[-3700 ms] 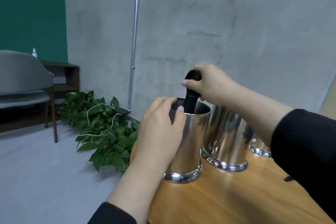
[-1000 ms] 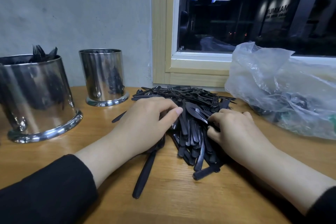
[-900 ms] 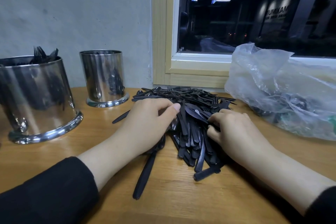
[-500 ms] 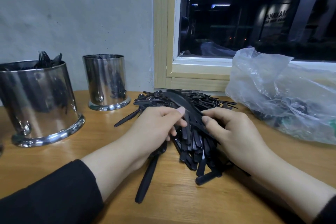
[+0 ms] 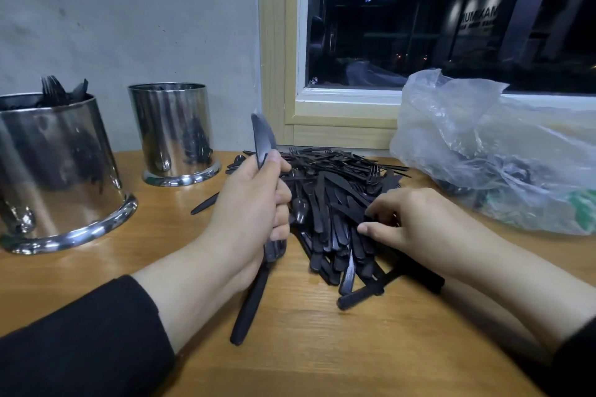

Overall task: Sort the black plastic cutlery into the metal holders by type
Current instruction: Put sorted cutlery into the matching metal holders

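Left hand [image 5: 250, 209] curled round a black plastic knife [image 5: 263, 138], held upright, blade above the fist, handle end showing below it; possibly more than one piece in the grip, cannot tell. Right hand [image 5: 416, 222] rests on the heap of black plastic cutlery [image 5: 332, 203], fingers bent, tips pressed into the pieces and apparently pinching one; cannot tell which.

Heap sits mid-table toward the far edge under the window: knives, forks, a spoon, tangled. One loose black handle [image 5: 248, 309] lies toward the near edge, under the left wrist.

Near shiny metal holder [image 5: 58, 171] at the left edge, forks standing in it; far shiny metal holder [image 5: 174, 132] behind it by the wall. Crumpled clear plastic bag [image 5: 496, 151] at the right edge.

Handling, judged: pieces light, thin, smooth, slightly flexible; tines snag. Take by the handle and draw lengthwise out of the heap.
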{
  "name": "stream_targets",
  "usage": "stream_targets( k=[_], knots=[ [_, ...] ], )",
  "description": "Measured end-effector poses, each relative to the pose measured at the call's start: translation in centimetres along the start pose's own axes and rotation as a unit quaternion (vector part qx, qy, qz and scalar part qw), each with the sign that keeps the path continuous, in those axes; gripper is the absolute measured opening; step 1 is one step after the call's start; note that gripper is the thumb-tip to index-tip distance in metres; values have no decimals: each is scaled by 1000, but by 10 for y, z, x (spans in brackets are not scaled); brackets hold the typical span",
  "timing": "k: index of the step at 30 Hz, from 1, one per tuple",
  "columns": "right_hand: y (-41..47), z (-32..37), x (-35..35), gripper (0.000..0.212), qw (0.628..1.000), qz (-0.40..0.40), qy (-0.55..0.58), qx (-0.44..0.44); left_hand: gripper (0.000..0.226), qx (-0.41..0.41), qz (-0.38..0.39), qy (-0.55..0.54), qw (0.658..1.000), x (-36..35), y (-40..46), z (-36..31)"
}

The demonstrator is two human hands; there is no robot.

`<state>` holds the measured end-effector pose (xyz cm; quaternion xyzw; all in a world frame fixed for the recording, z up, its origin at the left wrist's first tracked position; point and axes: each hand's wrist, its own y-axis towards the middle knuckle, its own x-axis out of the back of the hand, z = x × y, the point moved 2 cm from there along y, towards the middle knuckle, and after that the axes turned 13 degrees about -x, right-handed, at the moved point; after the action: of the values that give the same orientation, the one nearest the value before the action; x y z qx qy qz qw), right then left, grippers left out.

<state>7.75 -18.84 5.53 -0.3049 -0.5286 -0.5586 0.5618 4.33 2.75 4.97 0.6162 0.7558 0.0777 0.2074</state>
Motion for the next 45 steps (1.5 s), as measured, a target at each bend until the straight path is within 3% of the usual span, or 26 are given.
stream_targets(
  k=[4,9,14,17,21,26,29,34,37,39,42,45],
  knots=[
    [-1,8,-5,23,1000,-17,-12,12,18,35,-1,-33,999,-1,2,5],
    [-3,12,-5,18,999,-40,-24,-19,24,11,50,24,998,-1,-4,2],
    [-2,13,-6,16,997,-80,-11,-14,27,50,42,25,998,-1,-3,6],
    [-4,13,0,10,981,-111,153,-39,29,49,46,30,997,-3,-2,8],
    [-8,20,3,10,923,-84,373,-51,27,20,81,70,994,-7,-8,3],
    [-13,31,5,7,869,-45,493,-24,30,-52,150,175,972,-14,-14,0],
    [-16,35,4,8,851,-34,525,-13,33,-37,184,116,975,-20,-20,-2],
    [-13,29,3,10,888,-61,456,-15,31,-7,173,94,980,-21,-22,-2],
    [-3,11,1,6,960,-104,257,-44,25,9,116,83,990,-15,-17,-3],
    [4,-1,-2,14,988,-110,105,-40,23,5,94,76,993,-12,-14,-4],
    [10,-12,-6,28,995,-72,12,-60,27,6,74,70,995,-9,-11,-6],
    [9,-10,-9,28,997,-52,-14,-50,35,16,59,47,997,-8,-10,-6]
  ],
)
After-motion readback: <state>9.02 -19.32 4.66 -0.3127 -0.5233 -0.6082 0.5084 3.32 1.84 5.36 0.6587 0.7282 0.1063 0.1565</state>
